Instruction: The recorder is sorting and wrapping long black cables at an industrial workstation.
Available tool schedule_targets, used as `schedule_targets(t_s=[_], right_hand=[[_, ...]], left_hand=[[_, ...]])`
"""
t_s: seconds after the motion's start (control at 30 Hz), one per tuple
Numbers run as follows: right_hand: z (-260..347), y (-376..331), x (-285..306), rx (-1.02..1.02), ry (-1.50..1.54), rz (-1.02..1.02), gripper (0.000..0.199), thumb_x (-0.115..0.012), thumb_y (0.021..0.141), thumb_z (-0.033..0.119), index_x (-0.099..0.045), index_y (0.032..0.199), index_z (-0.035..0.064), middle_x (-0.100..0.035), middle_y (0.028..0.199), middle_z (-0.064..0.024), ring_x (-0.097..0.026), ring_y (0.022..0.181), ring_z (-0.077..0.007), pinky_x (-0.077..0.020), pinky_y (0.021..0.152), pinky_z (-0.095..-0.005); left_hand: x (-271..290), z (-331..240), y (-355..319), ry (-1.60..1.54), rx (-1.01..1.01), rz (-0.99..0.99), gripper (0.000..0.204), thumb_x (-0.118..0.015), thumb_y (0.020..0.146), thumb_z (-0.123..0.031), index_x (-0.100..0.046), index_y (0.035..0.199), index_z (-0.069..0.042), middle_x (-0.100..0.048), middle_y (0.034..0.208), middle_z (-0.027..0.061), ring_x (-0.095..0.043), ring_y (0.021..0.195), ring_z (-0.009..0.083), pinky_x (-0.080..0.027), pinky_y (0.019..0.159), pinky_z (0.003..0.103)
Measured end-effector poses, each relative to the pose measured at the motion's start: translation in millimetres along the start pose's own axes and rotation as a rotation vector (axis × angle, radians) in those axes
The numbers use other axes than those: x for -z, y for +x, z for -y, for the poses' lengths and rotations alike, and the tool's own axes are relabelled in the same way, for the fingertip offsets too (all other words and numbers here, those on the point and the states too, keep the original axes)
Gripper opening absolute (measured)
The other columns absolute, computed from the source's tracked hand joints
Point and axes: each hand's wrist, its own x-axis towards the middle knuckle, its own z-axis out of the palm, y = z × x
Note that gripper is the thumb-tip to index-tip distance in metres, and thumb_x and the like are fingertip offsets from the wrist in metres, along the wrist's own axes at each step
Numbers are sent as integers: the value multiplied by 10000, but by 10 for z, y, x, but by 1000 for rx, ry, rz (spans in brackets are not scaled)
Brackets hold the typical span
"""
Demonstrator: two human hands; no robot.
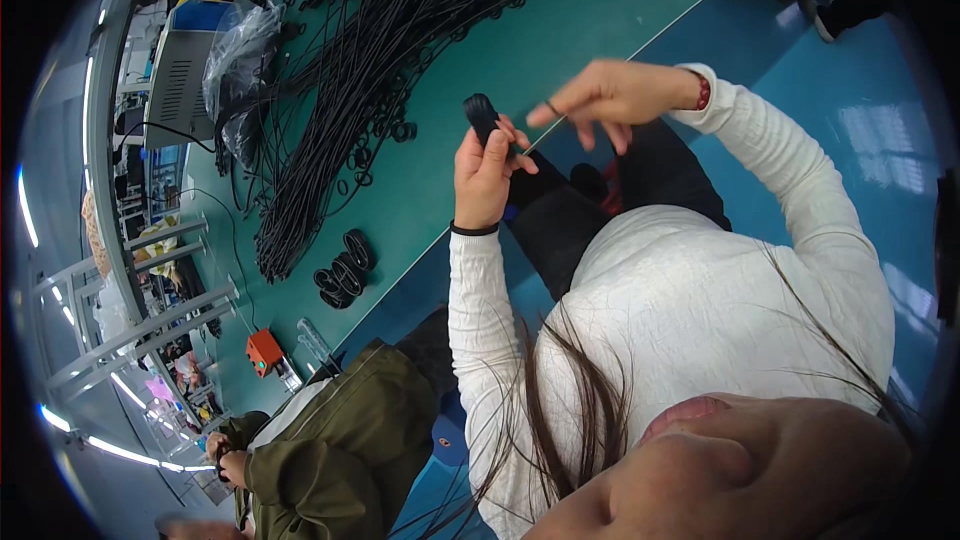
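Observation:
My left hand (484, 172) is closed around a folded coil of black cable (480, 112), its looped end standing up past the thumb near the table's front edge. To the right of it, my right hand (612, 100) hovers apart from the coil, its fingers spread and partly blurred by motion. A thin dark band crosses one of its fingers; whether it is a worn ring or a loose loop I cannot tell. Beyond my hands lies a large heap of loose black cables (325, 130) with small black rings (400, 130) scattered along its near side.
Several finished-looking black cable coils (345, 268) sit left of my hands on the green table (440, 195). Further left are an orange device (264, 351) and a co-worker in an olive jacket (345, 450). A clear plastic bag (240, 65) rests by a grey box (180, 85) at the back.

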Motion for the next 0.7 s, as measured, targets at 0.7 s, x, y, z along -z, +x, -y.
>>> schedule_targets(t_s=[0.7], right_hand=[[305,724,80,-214,-947,315,453,-810,570,313,-582,871,62,-618,652,-52,-554,554,-236,-473,549,-345]], left_hand=[[-29,21,188,393,169,460,111,-517,949,-91,-535,985,11,-578,839,84,-484,630,144,-427,572,242]])
